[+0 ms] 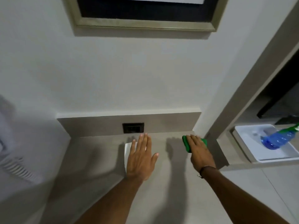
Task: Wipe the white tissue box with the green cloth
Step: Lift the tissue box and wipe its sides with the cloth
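Observation:
The white tissue box (127, 149) lies on the beige counter (97, 159), mostly hidden under my left hand (141, 159); only its left edge shows. My left hand hovers flat over it with the fingers spread. The green cloth (186, 143) lies folded on the counter near the right wall. My right hand (198, 151) rests palm-down on top of it, fingers extended, covering most of it. A dark band circles my right wrist.
A black wall socket (133, 127) sits in the backsplash behind my left hand. To the right, a niche holds a white tray (252, 152) with a blue spray bottle (277, 139). A framed picture (145, 15) hangs above. Blurred white fabric (9, 143) is at the left.

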